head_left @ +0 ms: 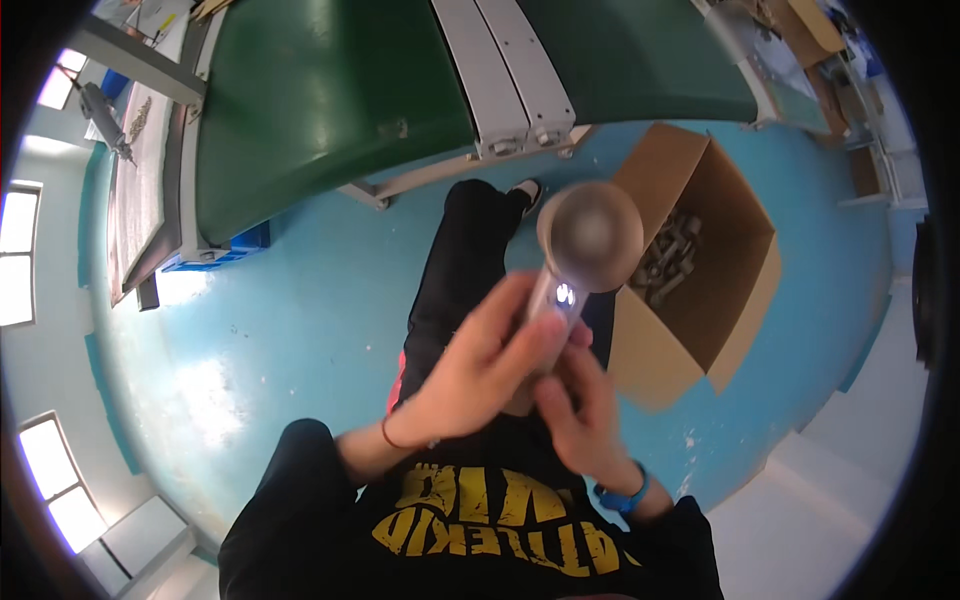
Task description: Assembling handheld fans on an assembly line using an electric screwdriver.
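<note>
In front of my body I hold a grey-brown handheld device (590, 236) with a round, blurred head and a straight handle. A small white light or display glows on the handle just under the head. My left hand (487, 358) is wrapped round the handle, its thumb lying just below the glow. Below it, my right hand (583, 415) has its fingers curled at the handle's lower end, partly smeared by motion. The device's exact kind cannot be made out.
An open cardboard box (745, 265) stands on the blue floor at right, several grey parts (672, 258) inside. Ahead runs a green conveyor belt (330, 100) with a metal joint section (505, 75). At far left, a hanging electric screwdriver (105, 122) is over a workbench (140, 205).
</note>
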A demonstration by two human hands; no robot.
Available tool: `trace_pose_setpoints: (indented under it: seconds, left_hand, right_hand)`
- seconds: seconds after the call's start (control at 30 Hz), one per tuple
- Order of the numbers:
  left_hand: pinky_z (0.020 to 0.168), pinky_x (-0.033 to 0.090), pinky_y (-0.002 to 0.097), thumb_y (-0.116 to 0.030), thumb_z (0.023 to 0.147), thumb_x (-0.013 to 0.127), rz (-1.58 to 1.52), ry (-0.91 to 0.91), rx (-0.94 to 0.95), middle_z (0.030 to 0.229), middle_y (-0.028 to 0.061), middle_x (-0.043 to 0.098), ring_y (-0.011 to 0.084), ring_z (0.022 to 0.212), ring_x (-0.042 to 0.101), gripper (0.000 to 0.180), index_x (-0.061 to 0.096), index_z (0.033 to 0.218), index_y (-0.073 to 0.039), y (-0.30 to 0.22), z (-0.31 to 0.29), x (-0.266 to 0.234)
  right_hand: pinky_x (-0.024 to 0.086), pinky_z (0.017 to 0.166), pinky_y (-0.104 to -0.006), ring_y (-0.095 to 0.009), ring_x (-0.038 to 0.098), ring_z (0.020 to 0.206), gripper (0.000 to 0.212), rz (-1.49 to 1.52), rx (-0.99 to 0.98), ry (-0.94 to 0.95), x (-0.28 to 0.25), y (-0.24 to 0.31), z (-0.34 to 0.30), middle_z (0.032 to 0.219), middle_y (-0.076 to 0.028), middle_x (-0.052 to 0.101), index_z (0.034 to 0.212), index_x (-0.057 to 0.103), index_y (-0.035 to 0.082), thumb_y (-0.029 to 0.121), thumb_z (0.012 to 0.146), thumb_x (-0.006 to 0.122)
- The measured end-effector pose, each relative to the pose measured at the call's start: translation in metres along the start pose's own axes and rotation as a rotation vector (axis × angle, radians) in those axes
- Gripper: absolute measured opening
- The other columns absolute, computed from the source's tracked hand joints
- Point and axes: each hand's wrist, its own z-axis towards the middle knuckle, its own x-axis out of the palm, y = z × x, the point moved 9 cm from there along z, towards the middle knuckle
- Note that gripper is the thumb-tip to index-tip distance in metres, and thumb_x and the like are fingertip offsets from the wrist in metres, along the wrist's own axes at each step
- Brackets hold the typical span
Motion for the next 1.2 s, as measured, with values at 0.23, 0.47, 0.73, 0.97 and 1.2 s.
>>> trace_pose_setpoints:
  seconds: [0.23, 0.47, 0.73, 0.97, 1.2]
  left_hand:
    - [0.057, 0.050, 0.0302, -0.022, 0.099, 0.045, -0.225, -0.174, 0.131, 0.092, 0.0084, 0.052, 0.0160, 0.066, 0.057, 0.024, 0.041, 0.107, 0.001, -0.079, 0.072, -0.038]
    - [0.054, 0.045, 0.0288, -0.016, 0.093, 0.051, -0.439, -0.156, 0.113, 0.089, 0.0061, 0.053, 0.0135, 0.064, 0.052, 0.020, 0.045, 0.105, 0.000, -0.065, 0.092, -0.031]
    - [0.051, 0.043, 0.0277, -0.016, 0.092, 0.048, -0.384, -0.163, 0.125, 0.071, 0.0060, 0.051, 0.0115, 0.052, 0.049, 0.025, 0.043, 0.109, 0.002, -0.056, 0.082, -0.049]
    - [0.053, 0.040, 0.0249, -0.017, 0.094, 0.053, -0.492, -0.164, 0.141, 0.072, 0.0027, 0.049, 0.0099, 0.058, 0.048, 0.020, 0.051, 0.105, -0.001, -0.059, 0.081, -0.038]
    - [0.051, 0.041, 0.0260, -0.016, 0.094, 0.050, -0.506, -0.146, 0.088, 0.072, 0.0036, 0.050, 0.0104, 0.055, 0.047, 0.020, 0.047, 0.107, -0.001, -0.055, 0.078, -0.044]
  right_hand:
    - [0.046, 0.072, -0.0261, -0.014, 0.060, 0.079, 0.019, -0.481, -0.560, -0.194, -0.035, 0.135, 0.099, 0.086, -0.008, 0.065, 0.094, 0.063, -0.002, 0.012, 0.096, 0.051]
    - [0.036, 0.100, -0.0341, -0.024, 0.049, 0.115, 0.031, -0.876, -0.930, -0.025, 0.007, 0.174, 0.219, 0.107, -0.005, 0.061, 0.112, 0.062, 0.006, 0.027, 0.102, 0.042]
    - [0.022, 0.112, -0.0359, -0.027, 0.032, 0.136, 0.049, -0.958, -0.744, 0.425, 0.051, 0.130, 0.256, 0.129, -0.006, 0.056, 0.119, 0.060, 0.006, 0.040, 0.103, 0.029]
    - [0.038, 0.104, -0.0383, -0.027, 0.046, 0.126, 0.039, -1.581, -1.400, 0.115, 0.022, 0.219, 0.254, 0.110, -0.015, 0.060, 0.125, 0.050, 0.006, 0.032, 0.103, 0.031]
    - [0.023, 0.111, -0.0389, -0.028, 0.033, 0.135, 0.057, -1.332, -1.180, 0.166, 0.056, 0.222, 0.253, 0.132, -0.014, 0.043, 0.137, 0.036, 0.007, 0.048, 0.099, 0.028]
